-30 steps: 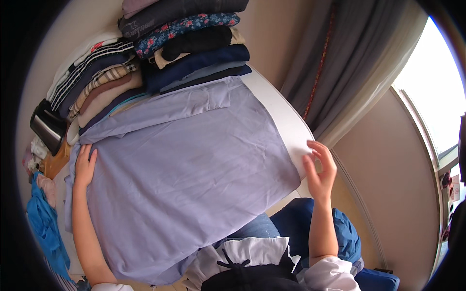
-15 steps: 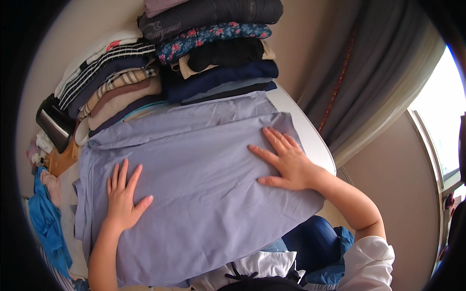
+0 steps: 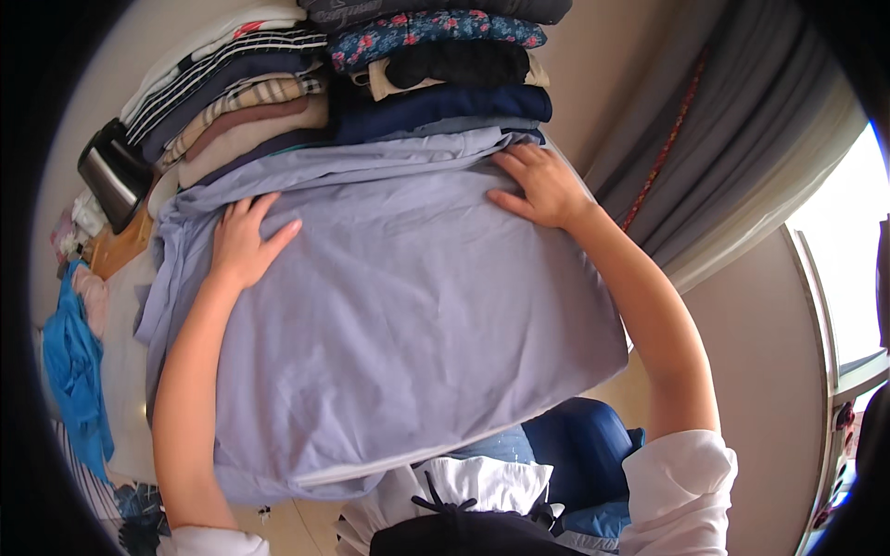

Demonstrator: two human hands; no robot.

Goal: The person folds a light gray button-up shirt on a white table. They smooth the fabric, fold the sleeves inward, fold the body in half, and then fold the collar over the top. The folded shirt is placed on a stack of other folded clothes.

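Observation:
A large grey-lilac cloth (image 3: pixel 399 315), perhaps a sheet, is spread over the table, and its near side hangs over the front edge. Along its far side the cloth is bunched into a folded ridge. My left hand (image 3: pixel 246 243) lies on the cloth at the far left, fingers stretched out and thumb apart, its fingertips at the ridge. At the far right corner my right hand (image 3: pixel 542 185) rests flat on the cloth with the thumb spread. Its fingertips reach the ridge close to the stacked clothes.
Two stacks of folded clothes, a left one (image 3: pixel 236 116) and a right one (image 3: pixel 445 102), stand behind the cloth. Left of them are a steel kettle (image 3: pixel 116 176) and a blue garment (image 3: pixel 74 371). A grey curtain (image 3: pixel 686 157) hangs at right; a dark blue seat (image 3: pixel 579 454) is below.
Both my hands have slid away from me across the cloth to its far side. The cloth's far part is now bunched closer to the stacks. The view has shifted a little.

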